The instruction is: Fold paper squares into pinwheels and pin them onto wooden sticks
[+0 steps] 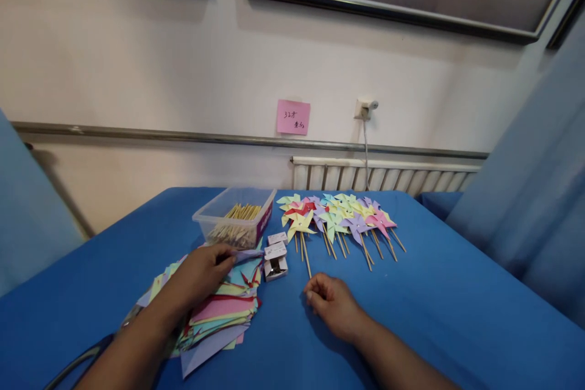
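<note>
My view from the head camera: the left hand (208,271) and right hand (336,311), well apart over a blue tabletop (420,311).
The left pinches a purple sheet (248,254) at the top of a paper stack (223,308), the forearm hiding part of it. The right is closed on a wooden stick's (306,259) lower end — its tip is lost behind the fingers, and I cannot tell which of the overlapping pinwheels (354,225) beyond it carries. A clear tub (217,212) of sticks stands behind the stack; beside it, small white boxes (275,251) — dark contents unclear.
</note>
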{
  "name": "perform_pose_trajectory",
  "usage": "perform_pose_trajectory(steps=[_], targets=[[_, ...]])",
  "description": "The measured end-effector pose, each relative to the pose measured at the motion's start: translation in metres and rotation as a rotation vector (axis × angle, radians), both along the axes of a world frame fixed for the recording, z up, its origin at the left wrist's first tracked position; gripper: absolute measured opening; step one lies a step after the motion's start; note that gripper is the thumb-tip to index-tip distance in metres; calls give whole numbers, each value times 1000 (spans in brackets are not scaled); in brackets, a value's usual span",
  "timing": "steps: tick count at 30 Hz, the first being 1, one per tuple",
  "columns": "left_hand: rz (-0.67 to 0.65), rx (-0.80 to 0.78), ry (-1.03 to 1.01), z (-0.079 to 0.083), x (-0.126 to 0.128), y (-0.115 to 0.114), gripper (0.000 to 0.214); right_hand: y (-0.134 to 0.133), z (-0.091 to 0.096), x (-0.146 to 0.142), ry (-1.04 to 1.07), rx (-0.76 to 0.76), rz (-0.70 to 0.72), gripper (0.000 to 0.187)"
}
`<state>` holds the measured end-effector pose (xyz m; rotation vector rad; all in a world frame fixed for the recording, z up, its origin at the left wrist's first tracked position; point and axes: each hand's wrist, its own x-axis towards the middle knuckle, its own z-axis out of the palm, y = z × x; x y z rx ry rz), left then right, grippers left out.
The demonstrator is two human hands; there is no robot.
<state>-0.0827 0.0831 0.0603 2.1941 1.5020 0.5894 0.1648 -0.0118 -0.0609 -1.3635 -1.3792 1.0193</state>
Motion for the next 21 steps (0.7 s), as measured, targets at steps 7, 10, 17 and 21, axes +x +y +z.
perform_pose_trajectory(steps=[7, 10, 17, 21], targets=[[274, 329, -46, 12, 12, -17, 26, 3, 4, -2, 68, 34, -36, 17], [159, 570, -250, 2, 32, -38, 19, 4, 13, -3, 309, -23, -16, 43], [-596, 667, -83, -44, 90, -76, 24, -1, 40, 16, 1103, -226, 190, 75], [-619, 608, -30, -51, 105, -75, 25, 1, 44, 33, 1083, -197, 151, 58]])
